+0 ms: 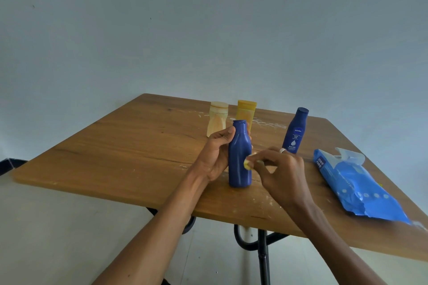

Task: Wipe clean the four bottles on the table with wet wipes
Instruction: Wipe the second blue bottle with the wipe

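Centrally, the left hand point(216, 154) wraps around an upright plain blue bottle point(239, 155) standing on the worktop point(129, 146), cap end up, long axis vertical. Against its right side, the right hand point(281, 169) pinches a small yellowish wad point(247, 164). Farther back stand a cream bottle point(217, 119), a yellow bottle point(246, 111) and, to the right, a labelled blue bottle point(295, 131). Nearer right lies a blue wipes pack point(356, 187), flap open.

The left hand point(217, 155) grips a blue bottle point(239, 157) standing on the table point(115, 157). The right hand point(281, 169) pinches a small wad point(247, 164) against its side. Behind stand a cream bottle point(217, 119), a yellow bottle point(246, 111) and a Nivea bottle point(295, 132); a wipes pack point(356, 185) lies to the right.
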The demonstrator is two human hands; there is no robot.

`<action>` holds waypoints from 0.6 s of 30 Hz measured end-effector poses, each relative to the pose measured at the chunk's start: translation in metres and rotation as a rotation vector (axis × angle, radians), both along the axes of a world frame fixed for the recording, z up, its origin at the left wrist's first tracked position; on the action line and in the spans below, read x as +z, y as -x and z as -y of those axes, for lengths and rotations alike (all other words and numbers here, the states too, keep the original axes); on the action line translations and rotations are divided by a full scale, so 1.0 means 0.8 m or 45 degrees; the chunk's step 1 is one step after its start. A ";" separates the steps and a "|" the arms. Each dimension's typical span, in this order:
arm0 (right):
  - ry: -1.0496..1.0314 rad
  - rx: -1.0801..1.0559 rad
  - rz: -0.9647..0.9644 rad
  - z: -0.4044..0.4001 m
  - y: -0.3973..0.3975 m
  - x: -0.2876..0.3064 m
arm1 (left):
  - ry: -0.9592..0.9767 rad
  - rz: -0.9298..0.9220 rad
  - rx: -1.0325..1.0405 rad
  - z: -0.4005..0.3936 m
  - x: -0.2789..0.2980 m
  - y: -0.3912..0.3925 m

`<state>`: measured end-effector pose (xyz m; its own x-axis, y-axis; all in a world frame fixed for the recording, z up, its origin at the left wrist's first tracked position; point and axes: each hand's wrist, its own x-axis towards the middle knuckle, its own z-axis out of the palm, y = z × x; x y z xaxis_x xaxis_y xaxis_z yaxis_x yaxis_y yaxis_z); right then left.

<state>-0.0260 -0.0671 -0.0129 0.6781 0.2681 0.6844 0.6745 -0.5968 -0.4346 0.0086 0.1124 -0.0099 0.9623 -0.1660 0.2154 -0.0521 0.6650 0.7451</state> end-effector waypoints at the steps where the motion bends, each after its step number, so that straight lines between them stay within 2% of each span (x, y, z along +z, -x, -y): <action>1: -0.064 -0.016 0.012 -0.004 -0.002 0.009 | 0.001 0.003 0.000 0.000 0.000 0.000; 6: -0.308 -0.071 0.032 -0.026 -0.017 0.042 | -0.020 0.007 0.031 0.001 -0.003 -0.002; 9: -0.363 -0.047 -0.006 -0.029 -0.021 0.039 | -0.033 0.004 0.041 0.000 -0.004 -0.003; 18: 0.102 0.025 -0.314 0.010 0.002 -0.016 | 0.006 -0.008 -0.002 0.002 -0.002 -0.001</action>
<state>-0.0272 -0.0754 -0.0260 0.8160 0.3295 0.4749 0.5658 -0.6238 -0.5392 0.0095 0.1112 -0.0114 0.9634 -0.1664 0.2102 -0.0466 0.6682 0.7425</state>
